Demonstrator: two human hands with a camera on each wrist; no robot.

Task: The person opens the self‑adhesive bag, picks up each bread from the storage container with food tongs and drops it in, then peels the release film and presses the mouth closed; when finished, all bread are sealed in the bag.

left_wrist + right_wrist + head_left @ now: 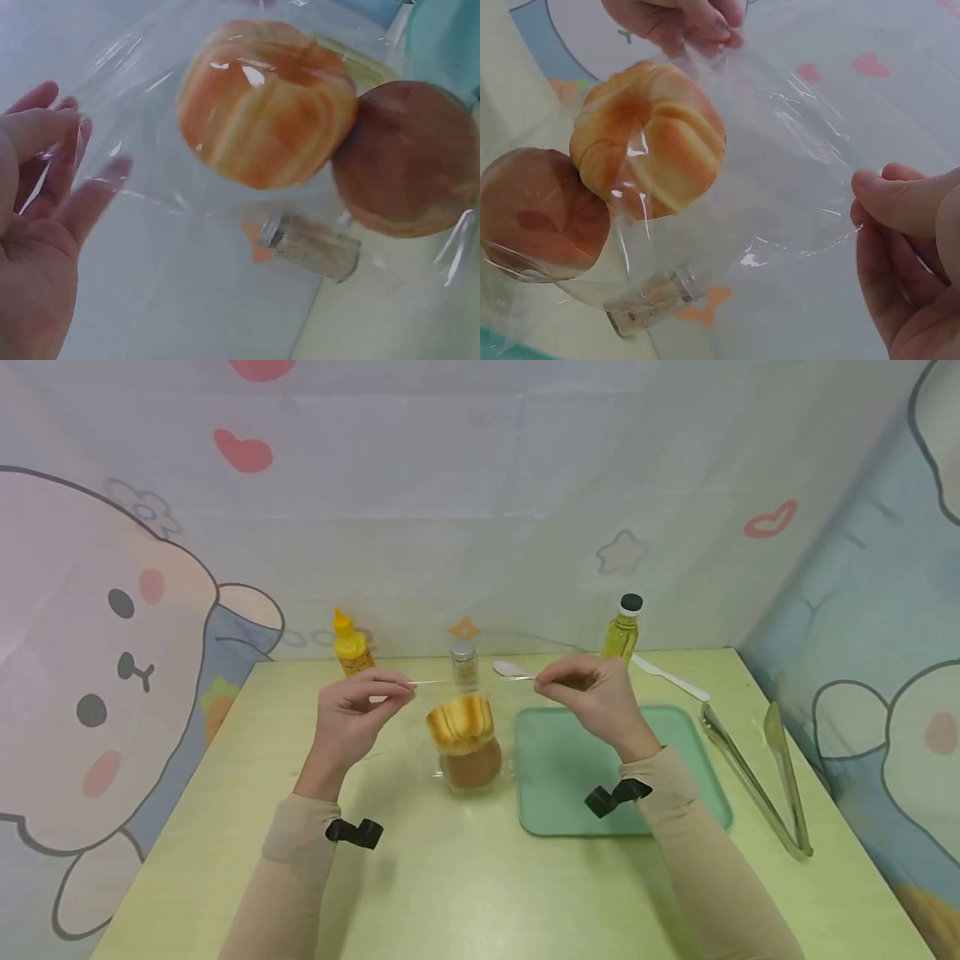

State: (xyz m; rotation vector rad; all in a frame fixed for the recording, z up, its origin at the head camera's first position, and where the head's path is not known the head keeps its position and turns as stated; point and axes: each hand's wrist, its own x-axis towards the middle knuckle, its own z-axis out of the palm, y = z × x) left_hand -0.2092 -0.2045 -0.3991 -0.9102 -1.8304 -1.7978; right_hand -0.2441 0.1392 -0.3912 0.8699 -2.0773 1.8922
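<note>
A clear plastic bag (780, 187) hangs upright between the two hands, its top edge spread wide. My left hand (347, 717) pinches the bag's upper left corner between thumb and fingers. At the opposite corner, the right hand (596, 703) pinches the film the same way. Inside the bag lie two breads: a golden, ridged bread roll (461, 725) on top and a round brown bun (472, 767) below, touching it. Through the film in the left wrist view shows a small shaker jar (315, 247) with a grey lid.
A green tray (555, 818) lies on the table right of the bag, with metal tongs (750, 781) beyond it. Along the back stand a yellow squeeze bottle (352, 647) and an oil bottle (622, 631). A white spoon (512, 668) and white knife (671, 677) lie there too.
</note>
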